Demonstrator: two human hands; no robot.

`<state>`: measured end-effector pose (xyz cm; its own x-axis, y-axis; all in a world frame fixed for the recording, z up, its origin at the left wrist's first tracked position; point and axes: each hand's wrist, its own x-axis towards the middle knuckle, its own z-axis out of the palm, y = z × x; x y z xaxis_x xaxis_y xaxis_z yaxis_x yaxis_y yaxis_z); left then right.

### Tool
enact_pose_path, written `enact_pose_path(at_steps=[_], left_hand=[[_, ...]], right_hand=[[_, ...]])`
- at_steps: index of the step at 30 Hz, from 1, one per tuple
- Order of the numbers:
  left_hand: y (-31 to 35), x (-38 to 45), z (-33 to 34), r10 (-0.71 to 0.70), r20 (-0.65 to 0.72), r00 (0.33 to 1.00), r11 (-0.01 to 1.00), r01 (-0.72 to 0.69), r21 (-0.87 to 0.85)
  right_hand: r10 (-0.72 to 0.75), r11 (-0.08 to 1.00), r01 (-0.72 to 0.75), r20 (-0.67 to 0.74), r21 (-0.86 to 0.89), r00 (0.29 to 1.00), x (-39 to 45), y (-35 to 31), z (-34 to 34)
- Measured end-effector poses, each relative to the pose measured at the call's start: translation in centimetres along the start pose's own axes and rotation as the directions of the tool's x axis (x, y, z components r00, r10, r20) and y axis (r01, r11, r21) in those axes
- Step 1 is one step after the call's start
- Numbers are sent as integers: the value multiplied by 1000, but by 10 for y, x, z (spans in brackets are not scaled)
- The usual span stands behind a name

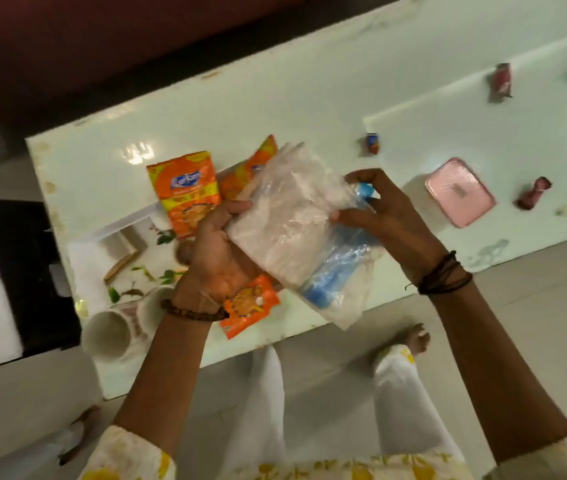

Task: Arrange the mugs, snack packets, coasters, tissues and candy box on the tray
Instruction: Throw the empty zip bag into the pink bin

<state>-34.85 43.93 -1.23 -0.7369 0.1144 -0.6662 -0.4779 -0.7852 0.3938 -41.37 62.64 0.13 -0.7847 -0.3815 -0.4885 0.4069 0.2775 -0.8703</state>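
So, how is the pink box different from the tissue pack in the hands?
The pink box is rigid, opaque, with a lid; the tissue pack is soft, in clear plastic with blue print. The pink box lies flat on the table, untouched; the tissue pack is tilted in the air, held by the left hand and the right hand. The tissue pack looks larger. Both are roughly rectangular.

The person wears a white top printed with yellow flowers, its sleeves (126, 455) ending partway along the forearms, and loose white trousers (410, 410). A brown beaded bracelet (192, 311) circles the left wrist; dark cord bands (444, 273) wrap the right wrist. The feet are bare.
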Motion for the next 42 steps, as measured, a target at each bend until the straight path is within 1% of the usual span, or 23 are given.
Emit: enact_pose_path(at_steps=[4,6,8,11,14,16,19,22,25,27,29,31,32,34,36,39,40,42], left_hand=[[-53,38,66,-38,-21,999,983,41,179],[-81,57,101,-41,-72,997,955,60,291],[-112,72,138,-5,-120,993,927,49,371],[-154,93,188,75,-90,993,880,-23,475],[-193,117,240,91,-95,991,833,-23,553],[-202,127,250,117,-97,988,799,-36,600],[-227,152,284,129,-93,987,758,-38,651],[-247,177,322,190,-118,975,719,-56,693],[-264,202,357,269,-148,952,644,-63,762],[-276,224,379,280,-132,951,602,-67,796],[-289,249,399,268,-77,960,537,-83,839],[-301,279,420,235,6,972,467,-118,877],[-308,295,430,206,37,978,429,-124,895],[-321,325,452,166,67,984,363,-124,924],[-337,358,474,149,100,984,284,-139,949],[-363,409,496,120,179,976,95,-191,977],[-372,427,498,124,193,973,41,-199,979],[-392,465,496,143,212,967,-39,-209,977]], right_hand=[[21,999,-28,-187,-38,982,-19,36,-89],[29,999,-35,-258,-20,966,-31,49,-138],[45,999,-47,-313,0,949,-45,58,-185],[21,1000,-17,-373,13,928,-63,62,-243],[25,1000,-26,-417,4,909,-77,67,-301],[33,999,-36,-419,0,908,-77,69,-313],[38,999,-34,-469,18,882,-79,75,-358],[61,998,-53,-511,31,857,-73,78,-400],[80,997,-70,-540,39,838,-62,82,-444],[114,993,-105,-553,49,825,-48,92,-475],[163,986,-152,-575,67,802,-32,108,-503],[154,987,-147,-604,61,782,-12,122,-536],[151,987,-151,-632,54,760,-4,128,-551],[136,987,-158,-679,29,722,10,137,-580],[135,984,-177,-695,11,706,26,146,-610],[130,977,-210,-689,-34,713,53,164,-652],[124,970,-231,-670,-73,732,65,173,-664],[95,934,-282,-609,-219,787,91,196,-685]])
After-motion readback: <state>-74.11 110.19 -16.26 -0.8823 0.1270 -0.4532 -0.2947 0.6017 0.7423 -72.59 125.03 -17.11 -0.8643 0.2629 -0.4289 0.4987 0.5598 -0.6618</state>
